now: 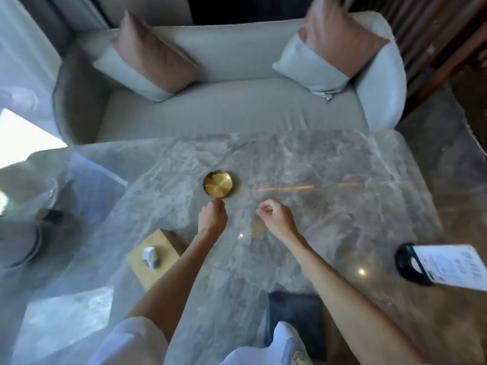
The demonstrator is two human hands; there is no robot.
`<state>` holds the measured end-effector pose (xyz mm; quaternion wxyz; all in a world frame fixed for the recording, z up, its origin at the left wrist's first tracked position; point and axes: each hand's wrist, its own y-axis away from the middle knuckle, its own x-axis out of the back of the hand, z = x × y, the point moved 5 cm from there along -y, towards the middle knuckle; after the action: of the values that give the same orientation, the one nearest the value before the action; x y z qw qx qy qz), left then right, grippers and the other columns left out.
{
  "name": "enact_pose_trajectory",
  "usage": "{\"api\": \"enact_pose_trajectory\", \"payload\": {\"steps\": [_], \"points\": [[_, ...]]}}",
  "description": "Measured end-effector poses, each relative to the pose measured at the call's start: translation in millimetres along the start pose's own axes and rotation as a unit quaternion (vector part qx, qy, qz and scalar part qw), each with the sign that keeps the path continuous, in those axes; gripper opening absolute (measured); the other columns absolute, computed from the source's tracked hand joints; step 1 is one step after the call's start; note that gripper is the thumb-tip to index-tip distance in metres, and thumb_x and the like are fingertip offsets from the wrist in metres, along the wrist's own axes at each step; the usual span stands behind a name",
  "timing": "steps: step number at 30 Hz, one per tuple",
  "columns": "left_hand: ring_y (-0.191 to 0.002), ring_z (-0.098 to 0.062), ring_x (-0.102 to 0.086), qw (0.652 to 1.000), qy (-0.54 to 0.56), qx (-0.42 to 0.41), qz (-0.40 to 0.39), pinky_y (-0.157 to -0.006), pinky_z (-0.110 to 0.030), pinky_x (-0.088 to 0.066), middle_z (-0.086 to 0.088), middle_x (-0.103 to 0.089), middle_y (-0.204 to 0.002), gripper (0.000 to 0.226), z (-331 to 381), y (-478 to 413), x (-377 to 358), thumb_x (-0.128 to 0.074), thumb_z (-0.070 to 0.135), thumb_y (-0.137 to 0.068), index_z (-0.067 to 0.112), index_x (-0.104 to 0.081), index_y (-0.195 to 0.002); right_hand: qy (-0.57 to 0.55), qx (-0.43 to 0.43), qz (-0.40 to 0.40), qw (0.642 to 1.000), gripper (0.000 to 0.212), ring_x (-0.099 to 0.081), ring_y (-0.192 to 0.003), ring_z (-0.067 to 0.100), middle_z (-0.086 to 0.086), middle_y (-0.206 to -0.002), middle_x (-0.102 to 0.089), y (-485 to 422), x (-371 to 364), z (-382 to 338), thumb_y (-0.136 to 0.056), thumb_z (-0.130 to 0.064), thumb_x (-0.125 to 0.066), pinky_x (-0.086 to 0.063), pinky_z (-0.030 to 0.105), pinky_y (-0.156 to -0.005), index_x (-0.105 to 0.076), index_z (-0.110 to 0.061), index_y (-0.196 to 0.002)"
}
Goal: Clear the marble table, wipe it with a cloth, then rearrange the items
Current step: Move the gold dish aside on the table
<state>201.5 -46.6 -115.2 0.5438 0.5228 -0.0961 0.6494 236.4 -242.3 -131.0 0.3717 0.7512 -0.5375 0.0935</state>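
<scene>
Three items are seen on the marble table (329, 164): a brass dish (218, 184), a tissue box (152, 258) nearer than the dish, and a card (453, 266) to its right. No cloth is seen, so rearranging is judged underway. The dish's near rim is pinched by the left hand (213, 214); the right hand (276, 216), beside the dish, is loosely curled, empty.

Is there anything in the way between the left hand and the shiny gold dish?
No, nothing visible. The left hand is right at the near rim of the gold dish, with only bare marble table around it. The tissue box sits nearer, off to the side.

A pale sofa (224, 106) with four cushions (155, 56) faces bright window light.
</scene>
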Motion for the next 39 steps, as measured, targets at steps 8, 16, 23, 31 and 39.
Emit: {"api": "enact_pose_trajectory", "payload": {"steps": [8, 16, 23, 31, 39], "points": [[-0.09, -0.045, -0.063, 0.992, 0.087, 0.092, 0.017, -0.071, -0.045, -0.049, -0.032, -0.066, -0.095, 0.022, -84.2, -58.1, 49.3, -0.037, -0.002, -0.084, -0.007, -0.057, -0.078, 0.034, 0.01, 0.002, 0.999, 0.028, -0.069, -0.106, 0.025, 0.013, -0.112, -0.074, -71.9, -54.9, -65.3, -0.091, -0.021, -0.067, -0.051, 0.035, -0.096, -0.07, -0.006, -0.113], [-0.128, -0.036, -0.052, 0.976, 0.177, 0.111, -0.064, -0.104, -0.039, -0.043, -0.023, -0.058, -0.134, 0.042, -64.7, -105.5, 22.1, -0.048, 0.007, -0.093, -0.002, -0.05, -0.134, 0.026, -0.086, -0.005, 0.996, 0.04, -0.06, -0.122, 0.03, 0.015, -0.127, -0.067, -117.7, -93.4, -73.6, -0.097, -0.015, -0.055, -0.044, 0.032, -0.101, -0.057, -0.005, -0.135], [-0.112, -0.042, -0.063, 0.965, 0.226, 0.115, -0.072, -0.096, -0.051, -0.051, -0.028, -0.067, -0.118, 0.051, -57.5, -116.8, 10.3, -0.051, -0.002, -0.077, -0.001, -0.059, -0.127, 0.006, -0.107, -0.054, 0.993, 0.025, -0.065, -0.102, 0.027, 0.014, -0.109, -0.072, -117.7, -107.2, -75.3, -0.087, -0.005, -0.056, -0.046, 0.028, -0.079, -0.071, -0.006, -0.107], [-0.113, -0.038, -0.062, 0.971, 0.206, 0.06, -0.109, -0.098, -0.046, -0.052, -0.022, -0.065, -0.122, 0.052, 55.0, -104.5, -51.1, -0.048, -0.004, -0.082, 0.002, -0.052, -0.134, -0.086, -0.141, 0.045, 0.985, 0.033, -0.066, -0.105, 0.027, 0.013, -0.108, -0.073, -110.9, -2.6, -0.2, -0.082, -0.001, -0.051, -0.047, 0.028, -0.079, -0.071, -0.008, -0.107], [-0.114, -0.039, -0.061, 0.956, 0.196, -0.033, -0.216, -0.099, -0.048, -0.05, -0.026, -0.067, -0.118, 0.04, 231.0, -45.5, -166.5, -0.054, 0.007, -0.082, 0.002, -0.061, -0.121, -0.167, -0.227, 0.172, 0.944, 0.029, -0.059, -0.091, 0.022, 0.012, -0.098, -0.069, -72.9, 155.3, 139.9, -0.082, 0.001, -0.053, -0.051, 0.034, -0.078, -0.07, -0.011, -0.103]]}}
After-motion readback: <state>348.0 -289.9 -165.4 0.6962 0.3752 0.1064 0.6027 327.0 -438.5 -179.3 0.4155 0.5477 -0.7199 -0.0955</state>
